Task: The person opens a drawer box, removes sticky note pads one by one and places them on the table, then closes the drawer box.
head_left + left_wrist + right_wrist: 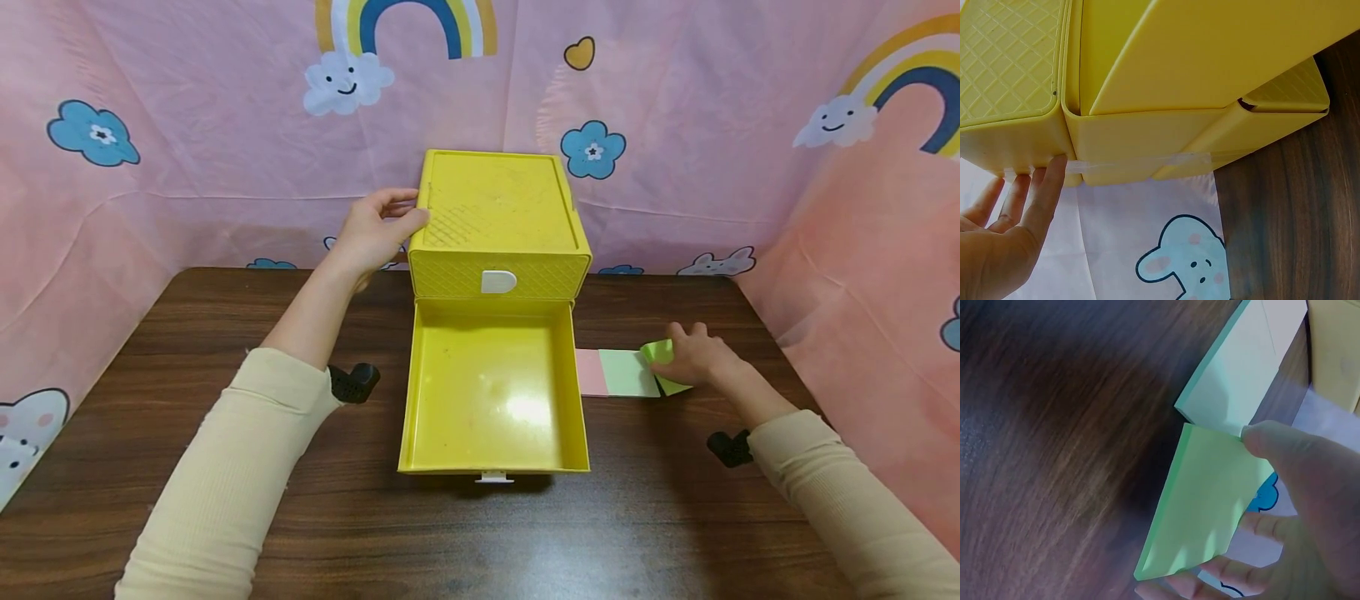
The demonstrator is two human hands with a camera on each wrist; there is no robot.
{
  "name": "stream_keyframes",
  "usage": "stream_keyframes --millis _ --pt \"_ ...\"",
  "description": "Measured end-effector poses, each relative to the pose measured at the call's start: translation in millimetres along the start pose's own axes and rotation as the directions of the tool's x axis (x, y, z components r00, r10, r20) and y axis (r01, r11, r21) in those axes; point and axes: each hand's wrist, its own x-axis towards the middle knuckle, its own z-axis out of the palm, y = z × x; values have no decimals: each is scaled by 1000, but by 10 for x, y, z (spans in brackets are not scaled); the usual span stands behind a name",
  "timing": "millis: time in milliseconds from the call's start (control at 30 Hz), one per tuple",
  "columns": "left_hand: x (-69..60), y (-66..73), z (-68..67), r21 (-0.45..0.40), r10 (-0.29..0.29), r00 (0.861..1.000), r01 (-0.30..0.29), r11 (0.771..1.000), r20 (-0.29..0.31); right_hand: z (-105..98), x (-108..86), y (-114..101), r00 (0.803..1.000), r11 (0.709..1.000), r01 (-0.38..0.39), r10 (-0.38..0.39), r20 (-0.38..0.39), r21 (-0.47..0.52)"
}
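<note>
A yellow drawer box (495, 200) stands at the back of the table, its lower drawer (487, 383) pulled out and bare inside. My left hand (378, 229) rests against the box's upper left side, thumb at the top edge; in the left wrist view its fingers (1047, 187) lie fairly straight along the wall. To the right of the drawer, my right hand (697, 354) holds a yellow-green sticky note pad (1204, 500) by its edges, between thumb and fingers. The pad is tilted, one side raised. Beside it lie a pale green pad (628, 372) and a pink pad (591, 372).
The upper drawer, with a white handle (498, 282), is closed. Dark wood table (360, 517) surrounds the box. Patterned pink cloth (247, 108) hangs behind and at the sides. Clear tape (1191, 159) runs along the box's side.
</note>
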Motion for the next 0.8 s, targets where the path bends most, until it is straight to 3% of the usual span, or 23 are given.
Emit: stream_keyframes --millis 800 --pt "16 -1 19 6 2 1000 -2 1000 6 46 23 52 989 995 -102 98 111 24"
